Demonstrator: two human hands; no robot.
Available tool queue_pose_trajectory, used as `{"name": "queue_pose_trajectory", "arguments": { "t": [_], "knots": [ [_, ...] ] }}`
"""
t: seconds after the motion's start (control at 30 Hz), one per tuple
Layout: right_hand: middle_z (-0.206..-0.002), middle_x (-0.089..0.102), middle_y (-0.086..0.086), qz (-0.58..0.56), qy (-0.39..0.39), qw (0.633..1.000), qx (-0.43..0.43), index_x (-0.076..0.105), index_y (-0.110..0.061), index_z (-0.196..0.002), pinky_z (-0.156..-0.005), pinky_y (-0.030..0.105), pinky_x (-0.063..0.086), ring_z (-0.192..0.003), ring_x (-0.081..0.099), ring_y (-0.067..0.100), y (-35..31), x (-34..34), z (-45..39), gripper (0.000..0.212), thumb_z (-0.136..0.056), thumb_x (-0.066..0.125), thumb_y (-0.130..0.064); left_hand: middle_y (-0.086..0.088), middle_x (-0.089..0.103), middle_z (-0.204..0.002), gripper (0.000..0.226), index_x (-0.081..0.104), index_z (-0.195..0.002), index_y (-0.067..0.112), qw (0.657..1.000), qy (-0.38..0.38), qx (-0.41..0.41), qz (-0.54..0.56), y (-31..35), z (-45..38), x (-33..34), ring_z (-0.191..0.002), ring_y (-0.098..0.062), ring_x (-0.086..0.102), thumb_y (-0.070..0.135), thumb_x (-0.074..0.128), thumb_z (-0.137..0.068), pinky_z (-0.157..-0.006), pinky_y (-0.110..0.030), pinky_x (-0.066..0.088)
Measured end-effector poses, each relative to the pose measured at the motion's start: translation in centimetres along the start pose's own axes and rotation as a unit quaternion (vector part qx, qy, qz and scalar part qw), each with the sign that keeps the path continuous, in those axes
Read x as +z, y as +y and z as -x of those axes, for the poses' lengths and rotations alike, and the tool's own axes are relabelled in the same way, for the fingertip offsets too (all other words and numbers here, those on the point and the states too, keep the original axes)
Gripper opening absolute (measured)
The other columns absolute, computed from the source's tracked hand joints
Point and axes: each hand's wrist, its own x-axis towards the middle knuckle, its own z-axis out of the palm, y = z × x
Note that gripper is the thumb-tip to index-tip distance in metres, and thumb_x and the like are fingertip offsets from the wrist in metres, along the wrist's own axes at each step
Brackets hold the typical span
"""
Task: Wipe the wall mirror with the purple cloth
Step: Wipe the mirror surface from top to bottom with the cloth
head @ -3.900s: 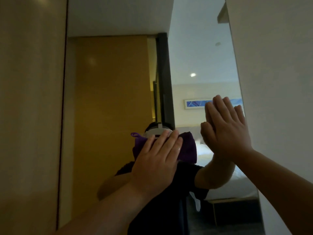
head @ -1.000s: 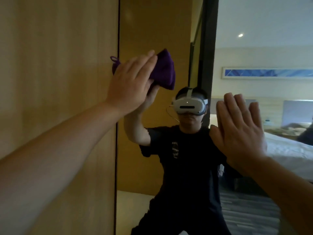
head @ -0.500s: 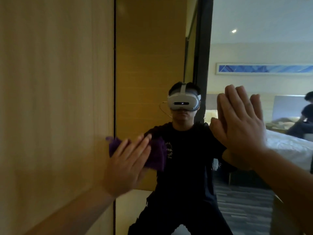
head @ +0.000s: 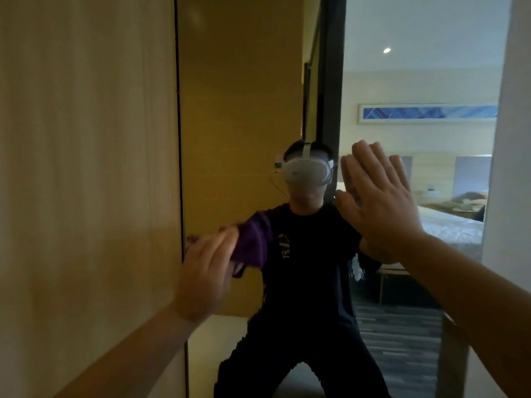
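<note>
- Against the mirror (head: 244,110), in the head view, the left hand (head: 205,275) has barely shifted from half a second ago: it was low by the mirror's left edge then and sits there now, slightly blurred, so it is probably mid-stroke.
- A second ago that hand and the cloth (head: 253,242) were up high, above the level of the reflected headset; the stroke has since run down the left strip of the glass.
- Judged from that, the upper left part has had a pass, and the lower glass and the right side look like what is left.
- The cloth is bunched between the left palm and the mirror, just right of the mirror's left edge; its purple folds stick out past the fingertips on the right.
- Left-hand fingers lie straight and close together, pressing the cloth flat onto the glass rather than curling round it; the forearm reaches up from the lower left.
- The right hand (head: 382,202) is flat on the mirror to the right of the cloth and higher, much where it was half a second ago, fingers straight and slightly spread, holding nothing.
- It seems to serve as a brace.
- The wood panel (head: 86,168) borders the mirror on the left.
</note>
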Motion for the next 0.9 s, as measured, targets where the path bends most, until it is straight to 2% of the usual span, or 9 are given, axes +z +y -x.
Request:
{"name": "queue_pose_trajectory", "arguments": {
  "t": [0.07, 0.13, 0.23, 0.37, 0.47, 0.63, 0.77, 0.9],
  "knots": [
    [-0.166, -0.006, 0.001, -0.003, 0.017, 1.0, 0.008, 0.004, -0.024, -0.157, -0.124, 0.042, -0.01, -0.154, -0.011, 0.02, 1.2, -0.6, 0.6, 0.066, -0.102, 0.028, -0.051, -0.024, 0.063, -0.12, 0.052, 0.052, -0.131, -0.006, 0.999, 0.035, -0.002, 0.004, 1.1, -7.2, -1.4, -0.104, -0.04, 0.062, 0.034, 0.026, -0.11, -0.095, -0.051, 0.048],
    [-0.167, -0.004, 0.004, 0.013, 0.027, 1.0, 0.009, 0.003, -0.023, -0.156, -0.124, 0.047, -0.007, -0.155, -0.008, 0.023, 2.4, -0.9, 1.1, 0.066, -0.101, 0.026, -0.051, -0.024, 0.063, -0.122, 0.063, 0.054, -0.132, -0.006, 0.999, 0.045, 0.015, -0.011, 1.9, -13.9, -2.4, -0.107, -0.04, 0.06, 0.039, 0.017, -0.109, -0.096, -0.052, 0.047],
    [-0.168, 0.0, 0.008, 0.037, 0.006, 0.999, 0.022, 0.017, -0.018, -0.158, -0.124, 0.047, -0.008, -0.154, -0.009, 0.023, 4.0, -0.6, 1.5, 0.067, -0.101, 0.027, -0.052, -0.016, 0.054, -0.141, 0.047, 0.047, -0.142, 0.001, 0.996, 0.034, 0.044, -0.062, 1.2, -21.7, -1.9, -0.125, -0.035, 0.052, 0.028, 0.03, -0.108, -0.109, -0.043, 0.035],
    [-0.167, 0.002, 0.008, 0.038, 0.012, 0.999, 0.026, 0.021, -0.015, -0.158, -0.124, 0.052, -0.003, -0.155, -0.008, 0.024, 4.5, 0.2, 1.7, 0.067, -0.101, 0.029, -0.05, -0.01, 0.027, -0.161, 0.052, 0.029, -0.154, 0.009, 0.992, -0.06, 0.054, -0.099, 0.5, -26.1, 0.4, -0.149, -0.029, 0.024, 0.029, 0.032, -0.105, -0.122, -0.045, 0.018],
    [-0.167, 0.004, 0.009, 0.038, 0.03, 0.998, 0.028, 0.021, -0.015, -0.158, -0.124, 0.054, 0.001, -0.155, -0.005, 0.025, 4.4, 0.4, 1.7, 0.067, -0.101, 0.03, -0.049, -0.012, 0.023, -0.163, 0.057, 0.026, -0.154, 0.007, 0.991, -0.063, 0.058, -0.099, 1.3, -23.1, 2.2, -0.151, -0.028, 0.019, 0.033, 0.032, -0.104, -0.123, -0.049, 0.016],
    [-0.167, 0.008, 0.011, 0.021, 0.045, 0.999, 0.022, 0.025, -0.015, -0.156, -0.124, 0.054, 0.0, -0.155, -0.002, 0.026, 4.6, 0.7, 1.7, 0.067, -0.099, 0.035, -0.049, -0.014, 0.031, -0.159, 0.058, 0.033, -0.15, 0.005, 0.982, -0.054, 0.151, -0.099, 3.3, -10.0, 4.4, -0.149, -0.031, 0.025, 0.031, 0.049, -0.1, -0.12, -0.052, 0.023],
    [-0.167, 0.01, 0.012, 0.017, 0.057, 0.998, 0.02, 0.027, -0.013, -0.156, -0.124, 0.053, -0.001, -0.155, -0.002, 0.027, 4.6, 0.9, 1.8, 0.067, -0.099, 0.037, -0.048, -0.013, 0.035, -0.157, 0.058, 0.041, -0.145, 0.008, 0.98, -0.079, 0.152, -0.099, 4.9, -0.2, 5.1, -0.148, -0.03, 0.028, 0.032, 0.06, -0.096, -0.118, -0.053, 0.028],
    [-0.166, 0.014, 0.014, 0.006, 0.063, 0.998, 0.013, 0.03, -0.012, -0.154, -0.124, 0.054, 0.0, -0.154, 0.003, 0.03, 4.4, 0.7, 1.7, 0.065, -0.099, 0.038, -0.046, -0.012, 0.037, -0.157, 0.06, 0.041, -0.145, 0.01, 0.976, -0.114, 0.152, -0.11, 5.6, 4.8, 5.6, -0.147, -0.031, 0.03, 0.038, 0.063, -0.095, -0.117, -0.053, 0.029]
  ]
}}
